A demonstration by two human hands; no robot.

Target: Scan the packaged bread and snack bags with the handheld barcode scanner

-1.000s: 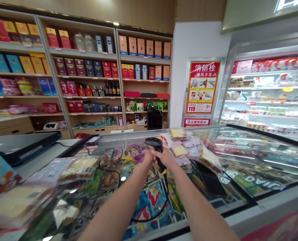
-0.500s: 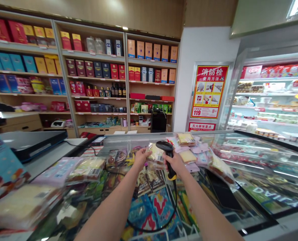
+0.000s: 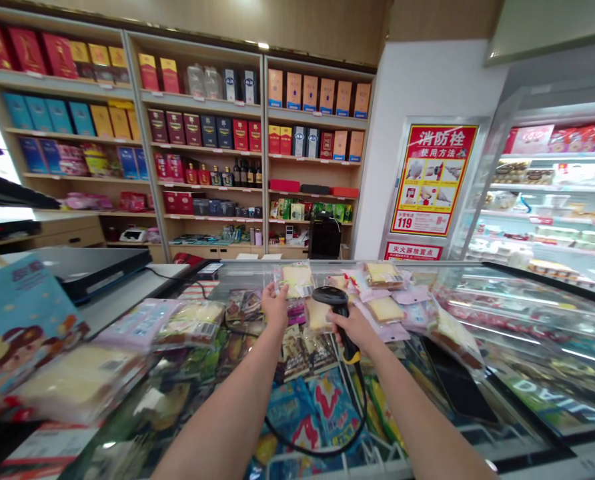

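Note:
My left hand (image 3: pixel 275 308) is closed on a clear-wrapped sandwich pack (image 3: pixel 294 279), lifted a little above the glass freezer lid (image 3: pixel 482 320). My right hand (image 3: pixel 353 327) grips the handle of a black barcode scanner (image 3: pixel 330 297), its head just right of and below the pack. The scanner's black cable (image 3: pixel 322 447) loops down toward me over the glass. More wrapped sandwich packs (image 3: pixel 383 297) lie in a pile just right of the scanner, one of them (image 3: pixel 319 313) directly under it.
Another heap of sandwich packs (image 3: pixel 177 323) lies at the left, with a blue cartoon box (image 3: pixel 20 320) nearer me. A black phone (image 3: pixel 457 383) rests on the glass at right. Shelves of boxes (image 3: pixel 202 133) stand behind; a chilled cabinet (image 3: pixel 557 193) at right.
My left hand has taken a sandwich pack and raised it up beside the scanner. The scanner hand stayed nearly in place. The camera view shifted left.

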